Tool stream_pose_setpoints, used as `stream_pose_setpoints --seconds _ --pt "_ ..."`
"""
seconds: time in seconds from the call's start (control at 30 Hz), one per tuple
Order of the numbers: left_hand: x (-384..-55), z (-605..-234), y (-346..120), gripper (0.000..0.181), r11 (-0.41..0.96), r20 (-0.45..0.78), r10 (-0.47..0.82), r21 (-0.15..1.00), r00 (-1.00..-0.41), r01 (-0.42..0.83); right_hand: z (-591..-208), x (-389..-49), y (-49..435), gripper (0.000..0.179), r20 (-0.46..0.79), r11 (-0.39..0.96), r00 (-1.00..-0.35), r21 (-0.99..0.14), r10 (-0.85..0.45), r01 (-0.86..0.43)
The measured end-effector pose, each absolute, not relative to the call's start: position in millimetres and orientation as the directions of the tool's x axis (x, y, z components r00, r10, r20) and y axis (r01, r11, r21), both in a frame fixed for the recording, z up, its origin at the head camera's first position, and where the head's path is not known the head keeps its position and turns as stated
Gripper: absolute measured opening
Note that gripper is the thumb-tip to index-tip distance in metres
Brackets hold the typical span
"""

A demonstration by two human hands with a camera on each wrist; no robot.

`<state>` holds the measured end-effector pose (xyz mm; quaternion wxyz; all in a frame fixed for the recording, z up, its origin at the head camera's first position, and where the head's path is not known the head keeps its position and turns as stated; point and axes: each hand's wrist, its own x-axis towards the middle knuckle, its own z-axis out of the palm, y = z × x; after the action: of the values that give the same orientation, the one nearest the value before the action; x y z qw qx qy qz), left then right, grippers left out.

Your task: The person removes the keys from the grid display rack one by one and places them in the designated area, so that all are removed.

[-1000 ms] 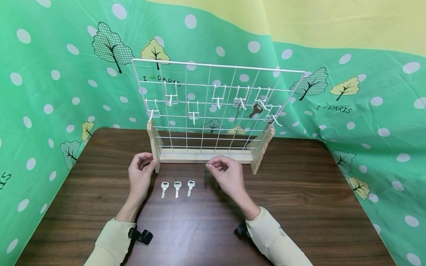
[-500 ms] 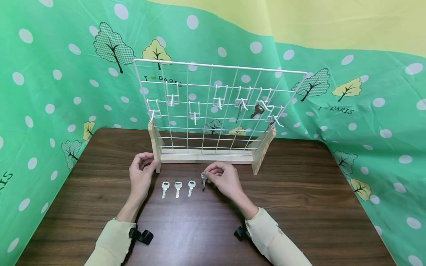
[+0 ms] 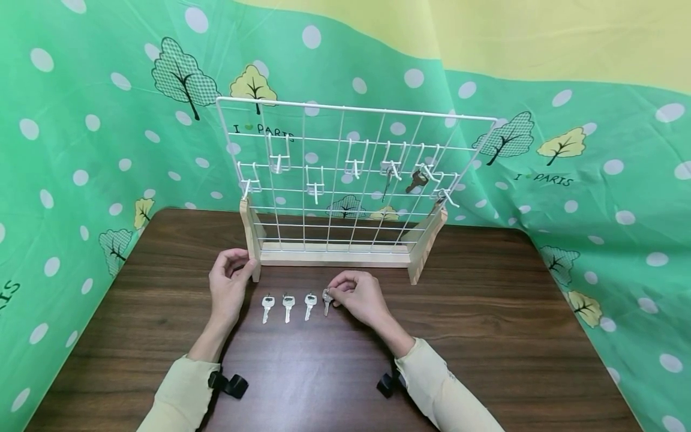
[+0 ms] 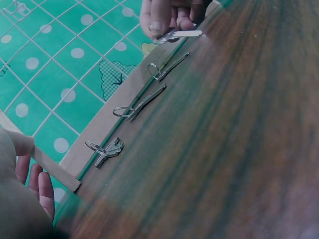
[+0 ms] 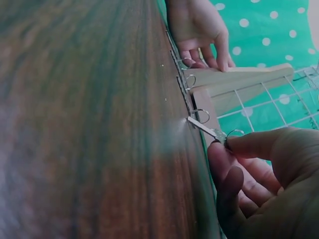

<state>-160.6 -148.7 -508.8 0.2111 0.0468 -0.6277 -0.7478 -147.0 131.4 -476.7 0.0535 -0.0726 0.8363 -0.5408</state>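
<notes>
My right hand [image 3: 358, 295] pinches the bow end of a silver key [image 3: 326, 305] between thumb and fingertips. In the right wrist view this key [image 5: 202, 127] has a small ring at its bow and its blade tip is down by the tabletop. To its left lie three more silver keys in a row, a left key [image 3: 267, 305], a middle key [image 3: 288, 305] and a right key [image 3: 310, 303], each with a ring. My left hand [image 3: 229, 285] grips the left wooden leg [image 3: 249, 231] of a white wire rack [image 3: 302, 207], thumb on its front edge.
Several white hooks hang on the rack's grid. A dark key [image 3: 416, 181] and a thin key [image 3: 386, 183] hang on right-hand hooks. The rack stands on a brown wooden table [image 3: 486, 318]. A green dotted cloth [image 3: 594, 198] rises behind it.
My right hand has moved down and slightly left with the key, from near the rack's base to the end of the key row. My left hand stays on the leg.
</notes>
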Motion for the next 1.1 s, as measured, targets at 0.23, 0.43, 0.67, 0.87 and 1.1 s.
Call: stream_pose_setpoints --seconds 0.23,0.43,0.67,0.87,1.1 --pt "-160.5 -508.3 -148.7 0.03 -0.128 0.198 -0.378 0.956 -0.904 0.263 -482.0 -149.3 135.7 0.011 0.026 0.524 -0.981 -0.843 -0.194 -0.126" --pt "-160.4 -508.2 -148.5 0.03 -0.121 0.201 -0.377 0.957 -0.904 0.263 -498.1 -152.1 141.6 0.011 0.205 0.579 -0.951 -0.757 -0.231 -0.304" --pt "-160.5 -508.0 -148.4 0.03 -0.113 0.204 -0.373 0.958 -0.905 0.262 -531.5 -165.2 149.3 0.017 0.287 0.626 -0.925 -0.682 -0.248 -0.379" --pt "-160.4 -508.1 -148.6 0.03 -0.112 0.203 -0.375 0.959 -0.905 0.261 -536.6 -166.8 148.8 0.016 0.29 0.671 -0.928 -0.643 -0.235 -0.371" --pt "-160.8 -508.5 -148.7 0.029 -0.108 0.201 -0.375 0.96 -0.905 0.258 -507.3 -153.3 140.1 0.017 0.24 0.696 -0.95 -0.647 -0.2 -0.31"
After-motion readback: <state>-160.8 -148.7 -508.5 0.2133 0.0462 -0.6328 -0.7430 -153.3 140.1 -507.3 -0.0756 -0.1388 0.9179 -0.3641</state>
